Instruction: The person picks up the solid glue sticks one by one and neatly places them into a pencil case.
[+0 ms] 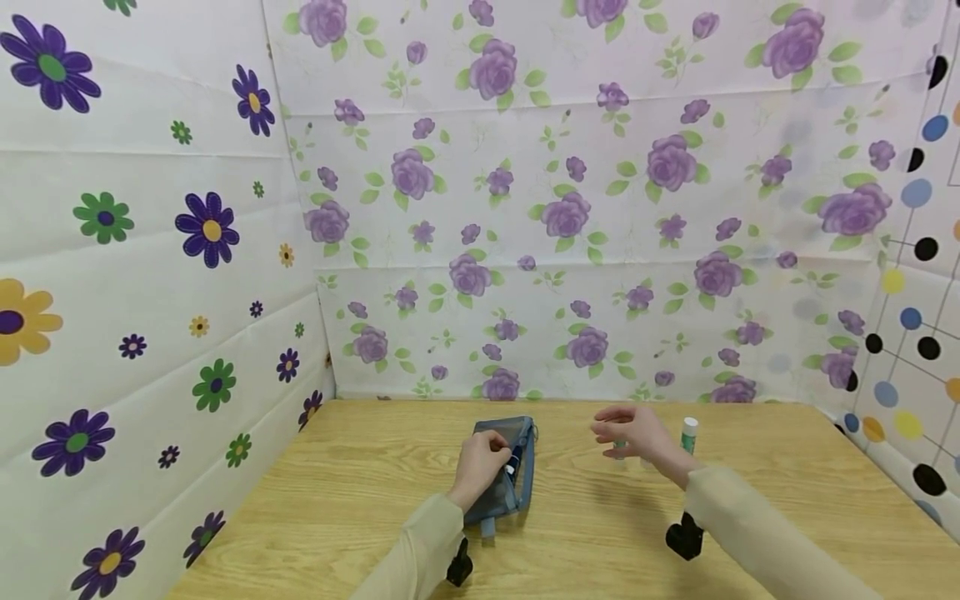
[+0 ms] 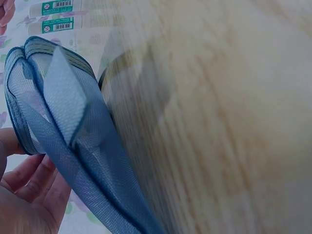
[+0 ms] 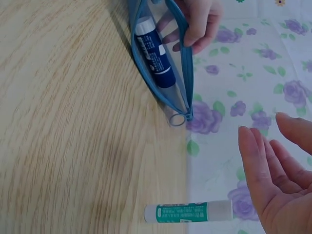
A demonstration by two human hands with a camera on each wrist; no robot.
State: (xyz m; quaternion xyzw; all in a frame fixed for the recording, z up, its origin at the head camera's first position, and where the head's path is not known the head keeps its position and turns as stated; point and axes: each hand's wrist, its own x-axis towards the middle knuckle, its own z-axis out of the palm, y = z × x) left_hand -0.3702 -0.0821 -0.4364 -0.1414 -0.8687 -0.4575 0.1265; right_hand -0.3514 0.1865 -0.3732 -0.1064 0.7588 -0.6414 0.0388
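My blue mesh pouch (image 1: 491,502) gapes mid-table, its edge pinched in my left hand (image 1: 480,467), a dark-blue glue stick (image 3: 156,53) inside! Right hand (image 1: 637,433) hovers empty, fingers wide of the thumb, wrist blocking a green-labelled glue stick (image 1: 688,435) standing right.

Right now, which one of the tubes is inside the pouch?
The dark blue tube with one white end: it is inside the open blue pouch, while the green-labelled tubes stand outside.
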